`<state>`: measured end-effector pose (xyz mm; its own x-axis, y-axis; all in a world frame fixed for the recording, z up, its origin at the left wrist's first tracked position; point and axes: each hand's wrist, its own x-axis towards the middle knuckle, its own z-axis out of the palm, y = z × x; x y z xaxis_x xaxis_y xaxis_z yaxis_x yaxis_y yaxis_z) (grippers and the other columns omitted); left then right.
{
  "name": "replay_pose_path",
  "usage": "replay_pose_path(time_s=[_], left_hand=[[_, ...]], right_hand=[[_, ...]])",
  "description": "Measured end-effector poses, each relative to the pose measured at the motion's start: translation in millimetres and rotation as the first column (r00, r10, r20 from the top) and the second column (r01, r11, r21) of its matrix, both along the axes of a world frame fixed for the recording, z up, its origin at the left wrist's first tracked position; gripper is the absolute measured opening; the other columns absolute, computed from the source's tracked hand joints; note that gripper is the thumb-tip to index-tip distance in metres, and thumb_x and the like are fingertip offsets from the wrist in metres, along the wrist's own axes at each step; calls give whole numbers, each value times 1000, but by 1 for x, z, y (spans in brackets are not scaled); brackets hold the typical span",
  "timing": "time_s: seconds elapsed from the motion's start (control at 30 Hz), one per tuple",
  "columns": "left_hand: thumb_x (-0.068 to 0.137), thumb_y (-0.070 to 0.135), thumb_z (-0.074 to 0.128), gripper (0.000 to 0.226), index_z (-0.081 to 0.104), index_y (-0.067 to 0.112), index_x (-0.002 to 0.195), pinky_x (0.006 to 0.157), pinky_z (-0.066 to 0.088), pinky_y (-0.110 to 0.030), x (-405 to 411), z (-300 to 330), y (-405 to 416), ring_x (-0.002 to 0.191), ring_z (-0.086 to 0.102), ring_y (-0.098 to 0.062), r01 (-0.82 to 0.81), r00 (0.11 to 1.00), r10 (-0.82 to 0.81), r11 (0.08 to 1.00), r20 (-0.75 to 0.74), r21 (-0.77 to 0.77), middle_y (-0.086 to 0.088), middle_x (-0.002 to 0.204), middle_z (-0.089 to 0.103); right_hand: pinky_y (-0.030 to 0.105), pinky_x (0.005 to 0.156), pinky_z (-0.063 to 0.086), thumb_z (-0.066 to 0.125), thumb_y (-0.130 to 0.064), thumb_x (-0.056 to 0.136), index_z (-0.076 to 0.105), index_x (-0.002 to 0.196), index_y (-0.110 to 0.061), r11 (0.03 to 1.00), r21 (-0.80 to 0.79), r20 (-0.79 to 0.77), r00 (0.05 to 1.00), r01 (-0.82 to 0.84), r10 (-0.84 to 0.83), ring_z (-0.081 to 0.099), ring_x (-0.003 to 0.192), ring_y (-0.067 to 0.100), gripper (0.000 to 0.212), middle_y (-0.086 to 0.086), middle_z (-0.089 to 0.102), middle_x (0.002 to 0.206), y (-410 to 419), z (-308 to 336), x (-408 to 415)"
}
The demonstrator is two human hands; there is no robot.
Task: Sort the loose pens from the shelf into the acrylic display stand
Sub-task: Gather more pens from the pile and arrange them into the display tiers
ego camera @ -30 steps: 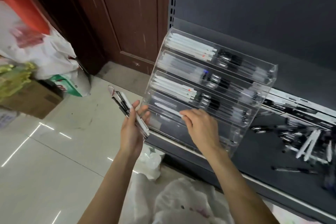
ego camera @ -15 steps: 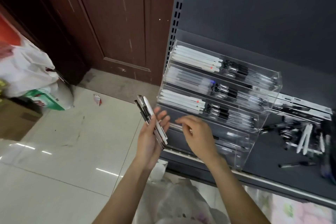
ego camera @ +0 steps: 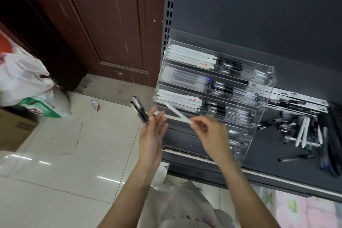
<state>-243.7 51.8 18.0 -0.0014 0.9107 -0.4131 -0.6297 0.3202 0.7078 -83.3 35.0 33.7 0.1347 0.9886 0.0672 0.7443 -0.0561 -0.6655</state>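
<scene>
1. Four tiers make up the acrylic display stand (ego camera: pixel 212 90), clear stepped plastic with hard glossy walls, standing at the left end of the shelf (ego camera: pixel 277 155). The upper three tiers hold white pens on the left and black-grip pens on the right; the lowest tier looks nearly empty, glare hides detail.
2. Shelf is dark matte metal with a pale front lip. Loose pens (ego camera: pixel 299 131) lie scattered on it right of the stand, mixed black and white, thin round barrels that would roll.
3. Left hand (ego camera: pixel 150 135) holds a small bundle of dark pens (ego camera: pixel 139 109) against palm and thumb, fingers fanned apart, so the hold looks loose.
4. Right hand (ego camera: pixel 209 129) pinches one white pen (ego camera: pixel 178 114) by its end, thumb and fingertips together on it; the pen slants up-left in front of the stand, just apart from the left hand.
5. Step in hand, judged: place the white pen in a tier. Best done by turning it level with the tier, matching the white group on the left, sliding it in lengthwise.
6. Risk: the fanned left hand could drop its smooth barrels.
</scene>
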Motion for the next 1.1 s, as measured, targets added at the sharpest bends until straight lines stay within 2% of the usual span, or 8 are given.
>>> replay_pose_path(time_s=[0.07,0.13,0.3,0.47,0.6,0.73,1.0,1.1], left_hand=[[102,22,36,25,60,21,109,62,42,-14,-10,-2,-1,62,50,-4,-52,999,51,997,-17,-48,7,72,56],[103,21,35,25,60,19,103,47,28,-13,-17,-4,-2,52,29,-4,-73,997,72,994,-12,-85,8,61,38],[103,25,37,24,59,17,97,41,17,-17,-18,-7,-5,43,19,-4,-25,997,36,988,70,-153,9,56,24],[103,24,36,24,59,16,101,47,31,-15,-12,-6,-8,48,31,-4,-16,997,26,991,74,-131,7,60,35],[102,33,35,30,63,21,104,73,40,-25,-2,-3,-11,70,52,-8,20,999,-22,998,-42,-53,5,76,61],[102,36,33,34,64,24,106,82,44,-32,13,3,-15,92,58,-16,94,982,-92,996,-167,3,3,95,67],[98,45,30,35,60,38,117,68,46,-19,46,17,-24,86,60,-7,344,873,-284,935,-395,89,6,95,57],[92,51,32,38,55,46,122,82,49,-20,63,23,-28,102,59,-2,408,858,-342,907,-383,103,13,110,56]], right_hand=[[29,58,55,71,-20,83,73,93,-25,998,56,256,967,-32,17,64,71,8,11,-9,69,87,1,-3,14],[32,56,56,72,-19,82,74,91,-24,995,33,325,942,-98,82,66,74,12,11,-8,70,88,5,-6,14],[35,63,56,67,-9,85,75,98,-21,979,-29,382,903,-203,199,67,86,20,20,-1,72,94,21,-19,-4],[35,71,55,59,-2,88,70,109,-19,971,-65,396,887,-230,237,65,95,20,29,0,70,105,28,-26,-16],[25,68,53,58,-20,93,70,102,-20,986,47,127,980,-161,154,64,82,7,15,-8,70,95,13,-12,-23],[15,78,50,65,-20,88,69,97,-19,982,-87,-311,941,-169,134,64,82,-3,10,-12,71,90,-7,8,-39],[24,84,53,66,-14,87,66,100,-23,960,-210,-535,843,-186,47,66,88,2,15,-8,70,94,-22,12,-2],[25,79,54,64,-10,88,64,94,-24,962,-209,-531,847,-175,38,66,82,8,15,-6,69,87,-25,14,12]])
